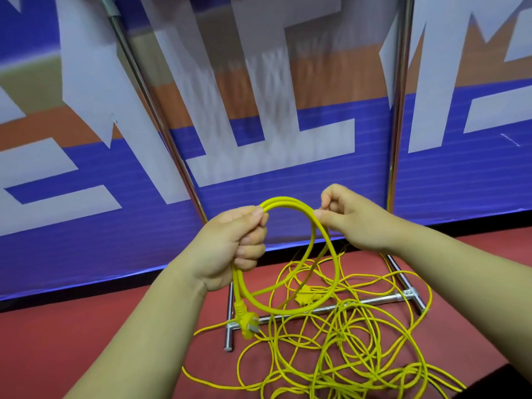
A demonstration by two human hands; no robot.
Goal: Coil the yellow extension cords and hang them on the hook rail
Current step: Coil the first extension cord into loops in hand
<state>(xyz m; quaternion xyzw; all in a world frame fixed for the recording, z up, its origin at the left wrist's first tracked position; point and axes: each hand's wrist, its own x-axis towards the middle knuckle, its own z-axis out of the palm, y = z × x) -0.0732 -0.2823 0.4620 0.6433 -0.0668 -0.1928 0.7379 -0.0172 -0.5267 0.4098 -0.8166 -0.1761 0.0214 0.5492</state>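
My left hand point(230, 246) grips a yellow extension cord point(288, 201) that forms a round loop point(335, 272) between my hands. The cord's yellow plug point(247, 323) dangles below my left fist. My right hand point(354, 218) pinches the top of the loop between thumb and fingertips. The rest of the yellow cord lies in a loose tangle point(345, 347) on the red floor, with a yellow socket end point(303, 296) among the strands. No hooks are visible on the rack.
A chrome rack stands ahead: a slanted pole point(155, 110) on the left, an upright pole point(398, 110) on the right, and a base bar point(316, 311) on the red floor point(86, 326). A blue, white and orange banner point(288, 182) is close behind.
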